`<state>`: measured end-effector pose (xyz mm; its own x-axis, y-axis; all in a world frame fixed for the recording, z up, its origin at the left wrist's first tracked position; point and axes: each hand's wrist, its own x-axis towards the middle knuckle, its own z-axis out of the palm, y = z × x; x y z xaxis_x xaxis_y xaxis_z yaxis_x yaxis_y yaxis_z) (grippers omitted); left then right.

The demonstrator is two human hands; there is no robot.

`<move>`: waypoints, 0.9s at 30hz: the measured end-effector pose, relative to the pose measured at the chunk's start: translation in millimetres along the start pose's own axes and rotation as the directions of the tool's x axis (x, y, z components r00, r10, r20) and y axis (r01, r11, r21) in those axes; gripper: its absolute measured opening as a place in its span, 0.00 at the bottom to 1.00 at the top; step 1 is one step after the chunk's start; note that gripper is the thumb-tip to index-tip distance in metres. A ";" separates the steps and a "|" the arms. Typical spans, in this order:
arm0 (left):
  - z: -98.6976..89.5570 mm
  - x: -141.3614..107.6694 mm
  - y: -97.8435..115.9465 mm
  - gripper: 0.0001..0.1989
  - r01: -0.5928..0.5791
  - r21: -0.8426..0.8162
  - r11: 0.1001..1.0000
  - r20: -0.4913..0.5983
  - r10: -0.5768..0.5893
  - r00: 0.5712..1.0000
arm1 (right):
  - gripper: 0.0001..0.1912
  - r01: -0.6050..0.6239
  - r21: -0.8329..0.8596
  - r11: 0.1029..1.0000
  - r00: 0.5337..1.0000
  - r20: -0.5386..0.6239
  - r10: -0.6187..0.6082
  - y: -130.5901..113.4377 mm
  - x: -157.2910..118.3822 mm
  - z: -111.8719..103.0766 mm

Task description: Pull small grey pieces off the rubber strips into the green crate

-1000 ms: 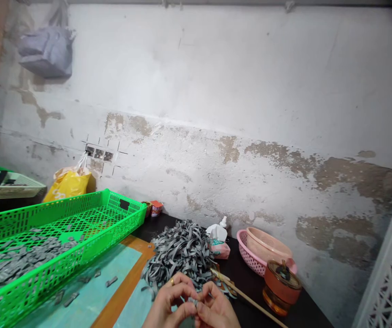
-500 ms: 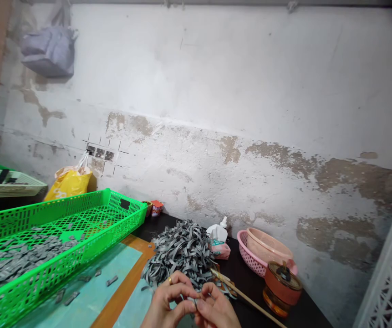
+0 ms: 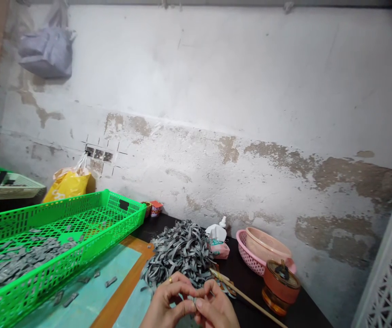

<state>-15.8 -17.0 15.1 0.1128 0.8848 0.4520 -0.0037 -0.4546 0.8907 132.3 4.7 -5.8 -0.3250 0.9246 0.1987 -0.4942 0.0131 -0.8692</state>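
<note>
Evidently both hands are closed in a pinch, the left hand (image 3: pixel 166 301) and right hand (image 3: pixel 218 307) meeting fingertip to fingertip on a small grey piece (image 3: pixel 193 299) that the fingers mostly hide, just in front of a heaped pile of grey strips (image 3: pixel 182 250) on the dark surface (image 3: pixel 248 281). To the left, a green basket (image 3: pixel 93 249) holds many short grey pieces (image 3: pixel 33 257), with a few more lying loose beside it, while a wooden stick (image 3: pixel 246 296) slants past the right hand towards an amber jar (image 3: pixel 280 290).
</note>
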 end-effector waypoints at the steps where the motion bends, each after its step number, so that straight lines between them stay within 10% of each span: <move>1: 0.0 0.5 -1.1 0.10 -0.017 0.004 1.000 -0.032 0.017 0.999 | 0.24 0.048 -0.033 0.998 0.999 -0.002 -0.048 -0.5 0.7 -0.4; 9: -2.5 2.0 0.3 0.08 0.012 0.106 0.994 -0.056 -0.006 0.998 | 0.21 0.209 -0.240 0.948 0.977 0.015 -0.211 -2.8 0.9 -5.6; 16: -7.3 -0.1 6.6 0.15 0.058 -0.022 0.998 0.151 -0.054 0.987 | 0.13 0.275 -0.470 0.839 0.961 0.108 -0.254 -10.4 -1.9 -8.5; 27: -5.4 -4.7 5.3 0.11 0.028 -0.007 1.000 0.174 -0.026 0.984 | 0.21 -0.049 -0.296 0.954 0.973 0.203 0.113 -6.4 2.7 -11.9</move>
<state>-21.7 -23.0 17.9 0.2845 0.8651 0.4132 -0.0073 -0.4290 0.9033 144.1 11.7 -5.1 -0.5359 0.8233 0.1868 -0.2168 0.0796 -0.9730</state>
